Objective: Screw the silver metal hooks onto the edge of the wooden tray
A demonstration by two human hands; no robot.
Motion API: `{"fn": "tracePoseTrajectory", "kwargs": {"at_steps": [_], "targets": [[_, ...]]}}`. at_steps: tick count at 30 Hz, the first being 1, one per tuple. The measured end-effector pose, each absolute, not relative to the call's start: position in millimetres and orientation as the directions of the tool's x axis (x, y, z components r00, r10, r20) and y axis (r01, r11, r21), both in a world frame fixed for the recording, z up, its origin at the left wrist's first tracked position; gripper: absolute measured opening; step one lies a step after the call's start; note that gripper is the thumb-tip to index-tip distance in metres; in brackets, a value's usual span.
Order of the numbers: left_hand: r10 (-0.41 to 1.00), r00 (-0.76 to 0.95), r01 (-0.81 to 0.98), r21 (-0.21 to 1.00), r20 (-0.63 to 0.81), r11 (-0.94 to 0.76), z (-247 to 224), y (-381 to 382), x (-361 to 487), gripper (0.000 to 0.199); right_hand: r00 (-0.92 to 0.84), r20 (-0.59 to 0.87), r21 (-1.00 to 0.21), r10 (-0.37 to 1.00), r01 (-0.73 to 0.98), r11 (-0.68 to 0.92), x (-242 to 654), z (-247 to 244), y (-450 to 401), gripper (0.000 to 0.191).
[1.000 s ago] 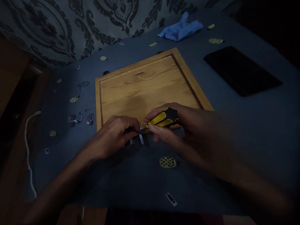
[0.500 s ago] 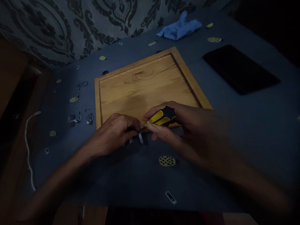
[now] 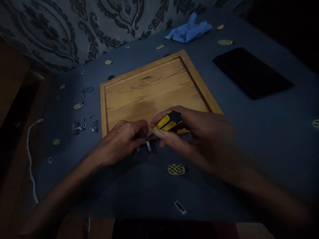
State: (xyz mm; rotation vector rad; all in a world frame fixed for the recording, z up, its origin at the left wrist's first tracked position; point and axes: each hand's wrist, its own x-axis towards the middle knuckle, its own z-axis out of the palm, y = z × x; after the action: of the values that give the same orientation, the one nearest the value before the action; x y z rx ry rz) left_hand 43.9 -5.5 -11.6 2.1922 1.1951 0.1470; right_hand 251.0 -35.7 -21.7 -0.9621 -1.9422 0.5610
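Observation:
A yellow-and-black screwdriver is gripped in my right hand, its tip pointing left to the near edge of a framed wooden panel. Beside that tip, my left hand has its thumb and fingers pinched together at the edge; what they hold is too small and dark to make out. Just below the fingertips a metal handle sticks out from the panel's near edge, partly covered by my left hand.
Left of the panel lie metal handles and several small screws. A white cable runs along the left edge. At the back is a blue cloth; a black flat object lies to the right.
My right hand and the screwdriver have shifted slightly left and up, and the view has moved a little. My left hand stays at the panel's edge.

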Motion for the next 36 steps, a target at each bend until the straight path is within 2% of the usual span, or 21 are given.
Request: {"fn": "tracePoseTrajectory", "kwargs": {"at_steps": [7, 10, 15, 20, 29, 36], "targets": [[0.797, 0.559, 0.744, 0.562, -0.229, -0.361, 3, -8, 38, 0.006, -0.304, 0.491, -0.703, 0.816, 0.415, 0.577, 251, -20, -36, 0.009], [0.834, 0.528, 0.747, 0.554, -0.159, -0.367, 2, -17, 34, 0.008, -0.301, 0.483, -0.714, 0.822, 0.408, 0.569, 251, -20, -35, 0.01], [0.874, 0.486, 0.761, 0.494, -0.006, -0.42, -17, -40, 33, 0.059, -0.313, 0.467, -0.712, 0.827, 0.421, 0.562, 252, -21, -35, 0.012], [0.901, 0.426, 0.821, 0.383, 0.081, -0.423, -32, -53, 41, 0.074, -0.316, 0.447, -0.713, 0.837, 0.439, 0.547, 252, -22, -37, 0.01], [0.907, 0.414, 0.809, 0.424, 0.078, -0.406, -40, -54, 43, 0.076, -0.303, 0.435, -0.717, 0.848, 0.452, 0.53, 251, -22, -38, 0.012], [0.915, 0.398, 0.795, 0.471, 0.072, -0.383, -43, -54, 43, 0.073, -0.268, 0.453, -0.743, 0.85, 0.415, 0.526, 248, -24, -40, 0.004]]}}
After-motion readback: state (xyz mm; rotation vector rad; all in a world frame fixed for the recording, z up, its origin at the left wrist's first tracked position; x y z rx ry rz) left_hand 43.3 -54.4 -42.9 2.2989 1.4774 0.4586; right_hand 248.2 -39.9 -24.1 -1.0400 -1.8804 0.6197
